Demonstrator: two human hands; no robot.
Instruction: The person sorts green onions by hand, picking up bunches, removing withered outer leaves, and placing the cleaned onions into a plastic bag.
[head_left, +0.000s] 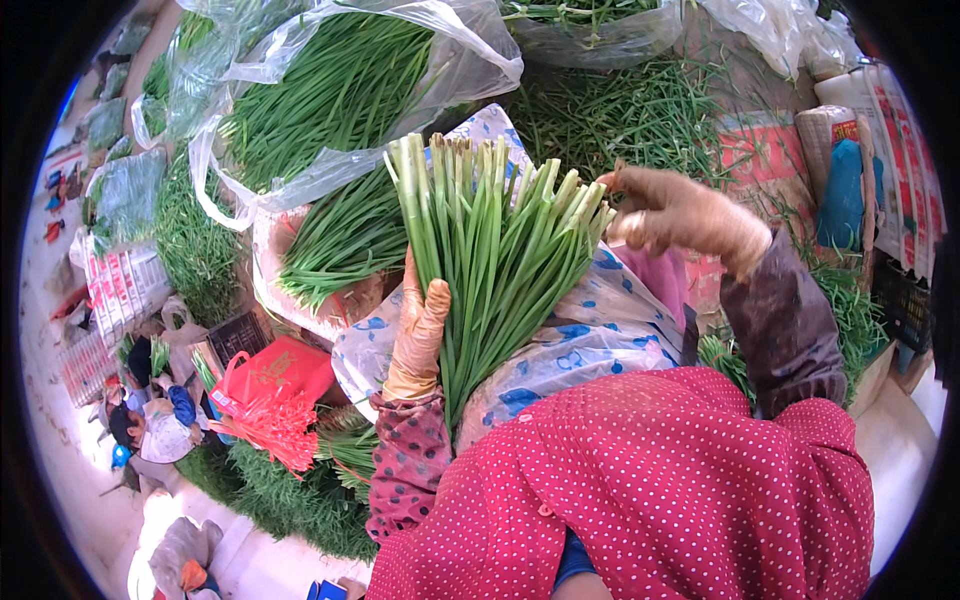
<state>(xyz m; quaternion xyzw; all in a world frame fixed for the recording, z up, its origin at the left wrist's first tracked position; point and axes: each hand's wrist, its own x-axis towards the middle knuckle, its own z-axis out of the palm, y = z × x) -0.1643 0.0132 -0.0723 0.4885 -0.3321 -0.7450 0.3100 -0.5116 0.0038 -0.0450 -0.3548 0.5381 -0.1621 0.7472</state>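
A fanned bundle of long green stalks with pale cut ends, like garlic scapes or flowering chives (495, 247), stands cut ends up over my lap. My left hand (420, 330), in a thin tan glove, supports it from the left, thumb along the stalks; part of the hand is hidden behind them. My right hand (667, 210), gloved and blurred, is at the bundle's upper right edge with curled fingers; whether it grips a stalk is unclear. Beneath lies a white plastic sheet with blue prints (600, 337). Left of the bundle rests a loose pile of green leaves (345, 240).
A clear plastic bag (480, 56) of long greens lies ahead, with loose trimmings (622, 112) beside it. A red bag (285, 375) and red ties (277, 431) sit at left. A blue bottle-like object (840, 195) is at right. Another person (165, 427) sits far left.
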